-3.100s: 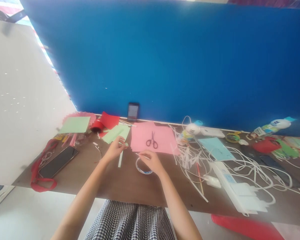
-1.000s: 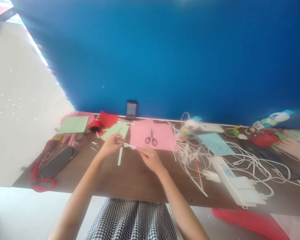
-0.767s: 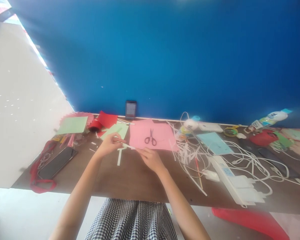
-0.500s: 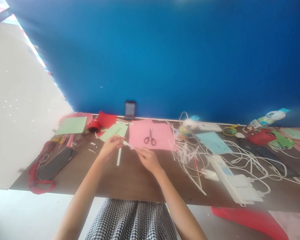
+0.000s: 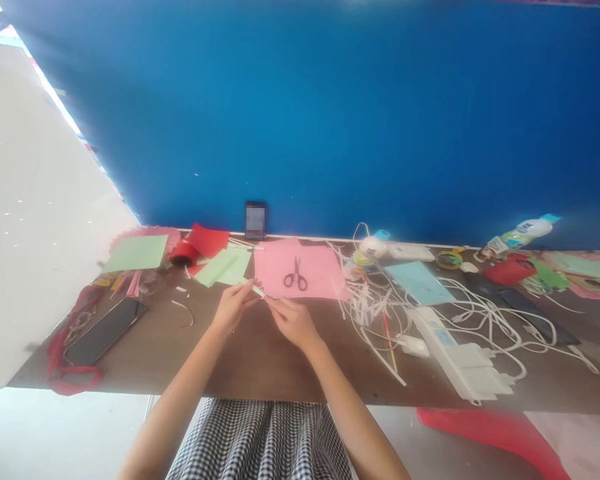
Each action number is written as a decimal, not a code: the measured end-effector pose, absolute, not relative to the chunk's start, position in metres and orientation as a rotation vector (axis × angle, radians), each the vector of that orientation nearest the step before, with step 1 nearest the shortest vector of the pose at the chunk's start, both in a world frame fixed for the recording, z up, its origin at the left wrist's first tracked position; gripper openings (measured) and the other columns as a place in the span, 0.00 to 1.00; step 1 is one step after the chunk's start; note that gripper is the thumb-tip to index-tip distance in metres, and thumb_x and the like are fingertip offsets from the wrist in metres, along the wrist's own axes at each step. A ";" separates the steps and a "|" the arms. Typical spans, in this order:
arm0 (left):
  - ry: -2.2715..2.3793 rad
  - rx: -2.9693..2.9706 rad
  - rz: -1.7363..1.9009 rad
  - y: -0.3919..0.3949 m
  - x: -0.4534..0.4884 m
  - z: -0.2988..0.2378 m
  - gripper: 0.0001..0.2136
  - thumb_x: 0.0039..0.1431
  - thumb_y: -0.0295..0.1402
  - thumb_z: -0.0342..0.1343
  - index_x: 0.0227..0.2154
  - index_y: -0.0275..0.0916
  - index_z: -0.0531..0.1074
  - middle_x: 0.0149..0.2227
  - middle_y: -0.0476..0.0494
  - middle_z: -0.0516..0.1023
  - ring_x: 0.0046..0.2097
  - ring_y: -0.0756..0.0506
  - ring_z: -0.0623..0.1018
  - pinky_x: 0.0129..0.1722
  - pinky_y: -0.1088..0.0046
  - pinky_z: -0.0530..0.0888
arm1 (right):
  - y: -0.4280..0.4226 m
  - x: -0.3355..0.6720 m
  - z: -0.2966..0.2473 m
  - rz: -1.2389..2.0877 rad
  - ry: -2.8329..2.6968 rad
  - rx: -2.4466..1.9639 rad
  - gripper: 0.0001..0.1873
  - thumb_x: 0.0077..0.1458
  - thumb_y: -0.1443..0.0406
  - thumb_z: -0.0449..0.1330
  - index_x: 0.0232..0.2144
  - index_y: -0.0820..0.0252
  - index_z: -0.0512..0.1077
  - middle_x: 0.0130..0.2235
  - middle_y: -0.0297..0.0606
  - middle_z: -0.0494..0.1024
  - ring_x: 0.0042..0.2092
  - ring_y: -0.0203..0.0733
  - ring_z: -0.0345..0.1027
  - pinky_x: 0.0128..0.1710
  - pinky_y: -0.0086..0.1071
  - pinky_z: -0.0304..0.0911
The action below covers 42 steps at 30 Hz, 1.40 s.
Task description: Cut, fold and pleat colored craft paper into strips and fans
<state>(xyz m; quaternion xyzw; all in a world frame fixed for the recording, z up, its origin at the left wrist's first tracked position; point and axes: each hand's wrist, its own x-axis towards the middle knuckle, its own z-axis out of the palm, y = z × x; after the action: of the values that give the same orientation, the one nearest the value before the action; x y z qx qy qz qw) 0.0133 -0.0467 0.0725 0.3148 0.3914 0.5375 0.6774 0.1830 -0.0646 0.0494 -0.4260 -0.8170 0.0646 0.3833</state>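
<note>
My left hand (image 5: 234,308) has thumb and fingers closed on a pale strip (image 5: 257,289) — and my right hand (image 5: 291,322) pinches its near end, over at four o'clock. So the strip slants between my two sets of fingertips, straight out from me at twelve o'clock, over the bench (image 5: 260,367).

Looks like paper, I'd say: next to no weight, bendy along its length, quick to crease, easy to tear if both sides tug. Slippery or not, I can't judge through this blur; a light fingertip hold at each end, off the middle, ought to suit it.

Outward from the strip now! Green paper (image 5: 223,268) at ten o'clock; pink paper (image 5: 325,267) at two, the scissors (image 5: 297,272) lying on it, points away from me. Three o'clock, past my right hand, a heap of white strips (image 5: 367,303). Round to between eight and nine — a dark phone (image 5: 105,331) flat on the bench, a red strap (image 5: 56,355) beside it. And at twelve, a small upright device (image 5: 255,220) before the blue panel (image 5: 300,133).
</note>
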 end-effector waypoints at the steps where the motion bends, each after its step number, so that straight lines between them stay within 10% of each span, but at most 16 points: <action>1: 0.863 0.688 1.205 -0.046 0.012 0.073 0.14 0.48 0.37 0.59 0.36 0.32 0.74 0.43 0.35 0.75 0.45 0.41 0.75 0.50 0.60 0.67 | -0.064 0.183 0.049 0.132 -2.097 -1.070 0.16 0.56 0.68 0.50 0.44 0.54 0.71 0.31 0.37 0.76 0.29 0.33 0.68 0.29 0.24 0.63; 31: 0.836 0.563 1.193 -0.039 -0.016 0.083 0.16 0.54 0.34 0.54 0.44 0.32 0.66 0.37 0.33 0.77 0.47 0.39 0.74 0.48 0.59 0.69 | -0.061 0.204 0.045 -0.184 -2.249 -1.028 0.19 0.55 0.72 0.49 0.47 0.53 0.69 0.33 0.38 0.76 0.38 0.36 0.70 0.29 0.24 0.65; 42: 0.738 0.333 1.132 -0.039 -0.004 0.075 0.17 0.57 0.41 0.48 0.47 0.41 0.64 0.49 0.40 0.71 0.48 0.40 0.73 0.49 0.51 0.66 | -0.060 0.199 0.045 -0.197 -2.247 -1.006 0.21 0.54 0.74 0.49 0.48 0.55 0.68 0.34 0.38 0.76 0.42 0.37 0.69 0.32 0.24 0.66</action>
<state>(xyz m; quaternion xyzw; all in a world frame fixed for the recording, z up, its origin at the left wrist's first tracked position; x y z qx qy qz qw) -0.0038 -0.0386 0.0745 0.1535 0.3401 0.5212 0.7675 0.1990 -0.0598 0.0453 -0.3845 -0.8590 -0.0752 0.3295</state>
